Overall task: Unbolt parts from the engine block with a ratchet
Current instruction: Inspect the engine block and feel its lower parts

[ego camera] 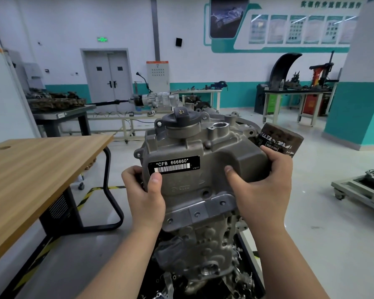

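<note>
Workshop floor, pale and glossy, stretches behind a room of white walls with a teal band, and a light wooden desk stands off to the outside of the left hand. Both hands clasp one grey cast-aluminium cover housing, which bears a black label reading CFB 666660 and carries one black oil filler cap on top. That left hand curls round the housing's near-left edge, thumb pressed on the label's corner; the right hand wraps the opposite shoulder, thumb flat on the face, fingers hidden behind. One worn cylindrical oil filter juts out just beyond the right hand's knuckles. Below the wrists sits the grey engine block, and whether the housing touches it or hangs clear I cannot tell. I judge the casting stiff and fairly heavy, likely oily, so two-handed holds on its thick outer edges suit it best. No ratchet shows anywhere, and no loose bolts can be counted.
</note>
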Demonstrator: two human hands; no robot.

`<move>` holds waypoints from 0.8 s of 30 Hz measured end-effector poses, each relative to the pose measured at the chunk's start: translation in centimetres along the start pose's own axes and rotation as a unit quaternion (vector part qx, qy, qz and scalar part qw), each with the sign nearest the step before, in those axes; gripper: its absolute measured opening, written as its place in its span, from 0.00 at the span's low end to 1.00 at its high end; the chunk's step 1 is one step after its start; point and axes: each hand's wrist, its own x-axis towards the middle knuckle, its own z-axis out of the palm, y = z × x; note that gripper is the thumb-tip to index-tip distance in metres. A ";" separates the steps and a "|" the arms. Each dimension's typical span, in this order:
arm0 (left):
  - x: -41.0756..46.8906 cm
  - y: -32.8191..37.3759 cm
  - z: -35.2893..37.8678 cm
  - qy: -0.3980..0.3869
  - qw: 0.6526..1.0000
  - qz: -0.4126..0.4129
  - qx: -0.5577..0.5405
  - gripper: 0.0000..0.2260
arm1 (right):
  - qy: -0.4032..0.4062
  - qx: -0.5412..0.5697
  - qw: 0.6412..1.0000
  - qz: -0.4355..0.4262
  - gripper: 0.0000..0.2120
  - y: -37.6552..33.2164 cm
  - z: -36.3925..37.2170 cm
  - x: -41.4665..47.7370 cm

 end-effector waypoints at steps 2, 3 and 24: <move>0.1 -0.1 0.1 -0.005 1.000 0.002 -0.001 0.18 | 0.004 -0.002 1.000 0.000 0.29 0.2 0.1 0.1; 0.1 -0.2 0.1 -0.009 1.000 0.004 0.000 0.18 | 0.004 -0.003 1.000 0.001 0.29 0.3 0.2 0.0; 2.6 -0.6 -2.7 -0.112 0.971 -0.117 0.176 0.31 | 0.008 -0.092 0.996 0.022 0.30 -1.2 3.5 -1.2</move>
